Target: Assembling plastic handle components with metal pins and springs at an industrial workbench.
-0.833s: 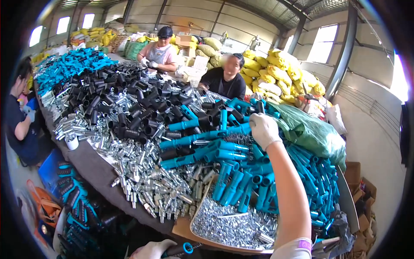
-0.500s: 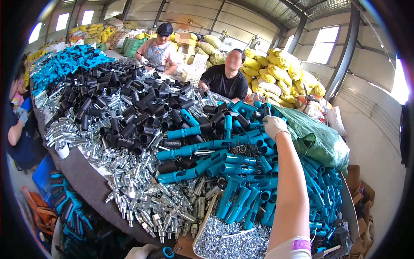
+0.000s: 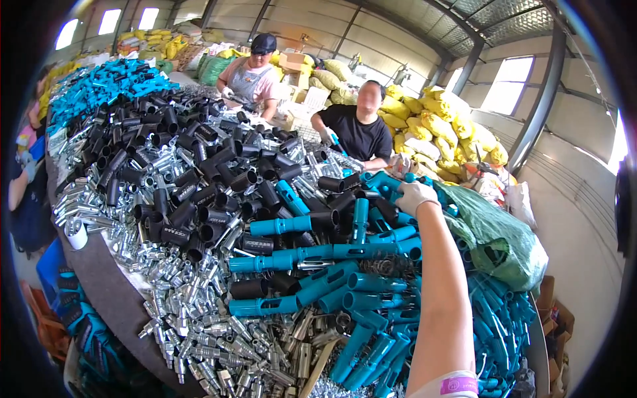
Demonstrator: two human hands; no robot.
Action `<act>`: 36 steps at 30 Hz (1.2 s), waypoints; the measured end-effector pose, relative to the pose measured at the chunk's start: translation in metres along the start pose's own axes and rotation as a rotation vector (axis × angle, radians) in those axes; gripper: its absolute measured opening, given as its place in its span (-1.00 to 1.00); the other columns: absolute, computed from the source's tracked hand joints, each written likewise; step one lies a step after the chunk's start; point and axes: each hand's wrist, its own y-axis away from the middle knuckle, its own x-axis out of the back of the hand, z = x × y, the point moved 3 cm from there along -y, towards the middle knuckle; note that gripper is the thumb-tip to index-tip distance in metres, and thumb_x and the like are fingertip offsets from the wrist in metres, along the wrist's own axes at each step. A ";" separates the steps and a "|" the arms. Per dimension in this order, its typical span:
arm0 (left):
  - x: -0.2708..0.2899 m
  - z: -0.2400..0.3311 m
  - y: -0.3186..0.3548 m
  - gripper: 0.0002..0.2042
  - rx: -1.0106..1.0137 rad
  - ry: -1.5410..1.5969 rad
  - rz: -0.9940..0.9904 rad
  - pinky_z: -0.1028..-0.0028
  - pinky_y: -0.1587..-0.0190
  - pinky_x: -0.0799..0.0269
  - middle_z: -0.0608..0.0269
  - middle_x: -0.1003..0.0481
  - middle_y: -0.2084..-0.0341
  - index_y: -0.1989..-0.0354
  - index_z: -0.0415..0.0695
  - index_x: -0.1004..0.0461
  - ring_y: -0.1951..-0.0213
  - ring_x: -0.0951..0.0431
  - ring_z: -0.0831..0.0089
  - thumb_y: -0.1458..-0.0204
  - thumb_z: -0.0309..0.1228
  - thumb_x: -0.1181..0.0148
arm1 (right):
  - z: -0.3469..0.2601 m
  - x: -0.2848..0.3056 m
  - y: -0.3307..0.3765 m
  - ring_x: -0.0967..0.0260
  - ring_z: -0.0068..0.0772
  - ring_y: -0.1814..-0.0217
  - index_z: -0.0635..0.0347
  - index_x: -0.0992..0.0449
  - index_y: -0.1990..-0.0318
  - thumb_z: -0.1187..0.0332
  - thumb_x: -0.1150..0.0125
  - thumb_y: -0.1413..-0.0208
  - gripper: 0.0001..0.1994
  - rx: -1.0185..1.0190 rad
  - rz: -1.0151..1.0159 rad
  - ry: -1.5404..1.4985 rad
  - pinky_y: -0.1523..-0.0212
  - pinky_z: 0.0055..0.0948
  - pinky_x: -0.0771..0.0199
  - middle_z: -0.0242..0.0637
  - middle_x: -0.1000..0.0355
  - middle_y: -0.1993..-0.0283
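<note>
My right hand (image 3: 418,197), in a pale glove, reaches over the right side of the table to the far part of a heap of teal slotted tubes (image 3: 312,253). Its fingers are curled together among the tubes, and what they hold is hidden. Short black sleeves (image 3: 215,227) and a few thin coil springs (image 3: 391,267) lie among the tubes nearby. Silver metal fittings (image 3: 192,302) are piled toward the near left. At the lower edge shows the rim of a tray (image 3: 318,367) with tiny silver pieces. My left hand is out of view.
A green woven sack (image 3: 494,225) lies on the right of the heap. Two people sit across the table, one in a black shirt (image 3: 358,129) holding a teal tube. Another person is at the far left. A white cup-like piece (image 3: 75,235) stands on the left table edge.
My view has shifted nearer the heap. The left hand and the black-and-teal piece by it have left the view. My right hand has turned over at the far tubes; its dark piece no longer shows.
</note>
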 end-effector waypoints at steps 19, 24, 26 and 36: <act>-0.001 -0.016 0.002 -0.57 -0.110 -0.059 -0.023 0.24 0.30 -0.49 -0.10 -0.55 0.45 0.11 -0.29 -0.48 0.37 -0.60 -0.07 0.06 -0.24 -0.40 | 0.019 0.091 0.267 -0.38 -0.52 0.25 0.24 -0.41 -0.19 0.28 -0.07 -0.15 -0.54 -0.107 0.653 -1.452 0.22 -0.53 -0.38 -0.28 -0.49 0.14; -0.004 0.053 0.021 -0.56 -0.294 -0.229 -0.059 0.20 0.32 -0.51 -0.03 -0.57 0.44 0.12 -0.24 -0.47 0.37 -0.60 -0.04 0.09 -0.22 -0.42 | -0.059 0.050 0.453 -0.46 -0.41 0.24 0.26 -0.21 -0.32 0.43 -0.27 0.14 -0.25 -0.105 -0.058 -1.819 0.16 -0.37 -0.51 -0.19 -0.48 0.24; -0.006 0.057 0.042 -0.53 -0.293 -0.261 -0.084 0.27 0.36 -0.54 0.00 -0.58 0.43 0.10 -0.23 -0.48 0.40 -0.62 0.00 0.10 -0.18 -0.44 | -0.097 0.027 0.505 -0.43 -0.45 0.15 0.24 -0.18 -0.35 0.53 -0.28 0.08 -0.25 -0.239 -0.264 -1.798 0.06 -0.41 -0.46 -0.24 -0.46 0.14; -0.023 0.084 0.126 -0.59 -0.422 -0.550 -0.206 0.30 0.54 -0.53 0.23 -0.55 0.62 0.22 -0.07 -0.54 0.62 -0.59 0.17 0.10 -0.05 -0.43 | -0.130 -0.015 0.596 -0.47 0.10 0.13 0.16 -0.26 -0.31 0.28 -0.43 0.11 -0.24 0.015 0.067 -1.005 0.10 -0.12 -0.49 0.02 -0.43 0.12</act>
